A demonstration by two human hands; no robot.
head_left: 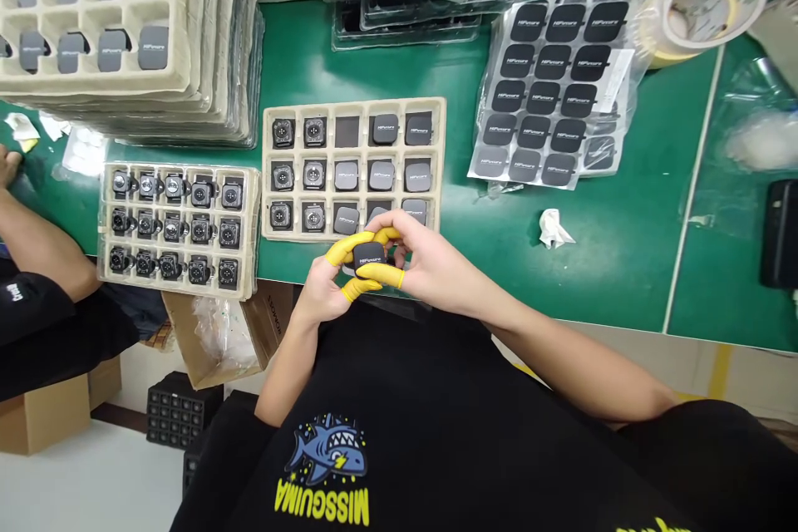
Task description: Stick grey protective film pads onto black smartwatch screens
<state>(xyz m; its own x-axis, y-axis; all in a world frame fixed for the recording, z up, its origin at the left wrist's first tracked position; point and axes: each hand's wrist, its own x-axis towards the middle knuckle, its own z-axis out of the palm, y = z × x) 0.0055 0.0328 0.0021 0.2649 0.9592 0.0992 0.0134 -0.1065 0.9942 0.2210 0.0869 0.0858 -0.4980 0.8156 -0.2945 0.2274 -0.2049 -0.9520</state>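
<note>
Device (369,253) looks black and rounded-square, apparently marked "HiFuture" in pale print.

Workshop: green bench (486,237), stacked trays (130,81)

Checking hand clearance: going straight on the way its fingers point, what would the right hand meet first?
The left hand, most likely: it faces the right hand across the dark square piece that both hold. Their exact depths are unclear from this one view.
</note>
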